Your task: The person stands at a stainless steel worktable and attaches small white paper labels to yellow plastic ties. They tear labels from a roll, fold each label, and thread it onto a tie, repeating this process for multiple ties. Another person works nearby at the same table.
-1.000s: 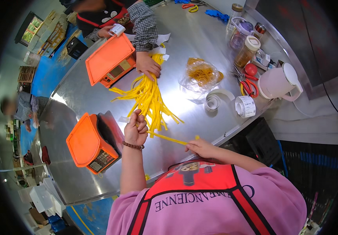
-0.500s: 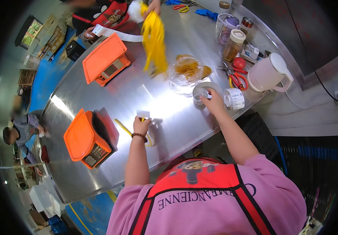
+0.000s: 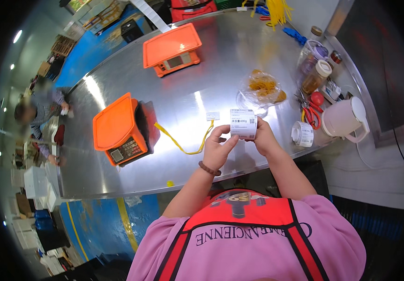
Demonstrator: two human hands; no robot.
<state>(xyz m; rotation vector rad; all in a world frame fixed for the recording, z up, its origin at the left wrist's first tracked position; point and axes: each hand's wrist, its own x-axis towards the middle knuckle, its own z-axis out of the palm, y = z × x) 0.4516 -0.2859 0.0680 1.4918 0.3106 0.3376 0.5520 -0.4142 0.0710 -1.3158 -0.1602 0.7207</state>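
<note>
A roll of white printed labels point(image 3: 243, 124) is held up between my hands above the near side of the steel table. My right hand point(image 3: 264, 138) is closed round its right side, with part of the fingers hidden behind the roll. My left hand point(image 3: 217, 149) pinches the roll's left edge between thumb and fingers. Just beyond my left hand, a yellow strap point(image 3: 183, 151) lies in a loose curve, with a white tag point(image 3: 213, 115) at its end. A second label roll point(image 3: 303, 134) stands to the right of my right hand.
Two orange scales point(image 3: 117, 124) point(image 3: 173, 47) stand to the left and far side. A plastic bag of rubber bands point(image 3: 263, 86), red-handled scissors point(image 3: 311, 116), jars point(image 3: 316, 77) and a pale kettle point(image 3: 345, 117) line the right. Another person in a red apron point(image 3: 193, 10) stands across the table.
My left hand has let go of the white tag with its yellow strap and moved right to the label roll. My right hand has raised the roll. The far yellow bundle has moved right.
</note>
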